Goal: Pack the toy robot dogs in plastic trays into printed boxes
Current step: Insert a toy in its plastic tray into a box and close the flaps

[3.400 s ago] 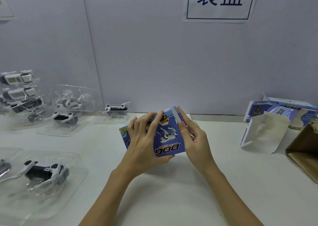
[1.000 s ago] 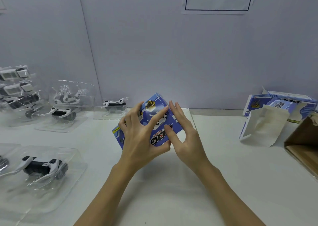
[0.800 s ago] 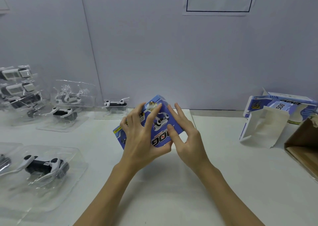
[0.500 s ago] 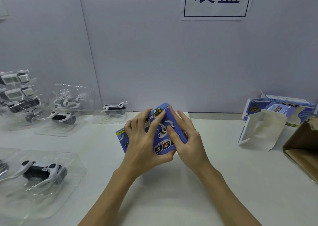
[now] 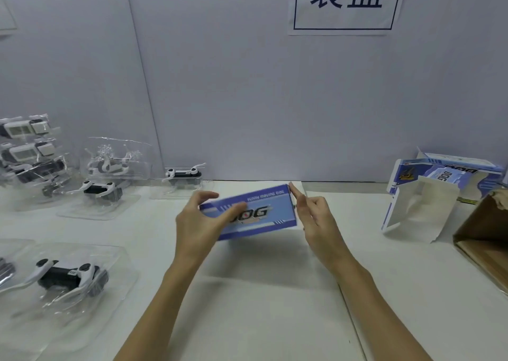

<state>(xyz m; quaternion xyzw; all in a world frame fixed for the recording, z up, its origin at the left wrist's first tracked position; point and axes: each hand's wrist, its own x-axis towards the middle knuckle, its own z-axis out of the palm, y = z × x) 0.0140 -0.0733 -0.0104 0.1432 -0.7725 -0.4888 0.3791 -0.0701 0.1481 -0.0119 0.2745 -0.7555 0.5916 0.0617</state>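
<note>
Holding a blue printed box (image 5: 254, 212) up over the white tabletop (image 5: 275, 292).
Left hand (image 5: 199, 217) grips one end — right hand (image 5: 313, 217) fingers touch the other end, straight.

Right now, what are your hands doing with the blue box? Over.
Left hand grips blue box, thumb across its front. Right hand touches its right end, fingers straight. Box held above table, closed. Nothing blocking.

wall sign (image 5: 345, 3) at 12 o'clock reads 装盒, held blue box (image 5: 255, 212) center reads FUNNY MOVING DOG and DOG, open box (image 5: 439, 179) at 3 o'clock reads DOG
</note>
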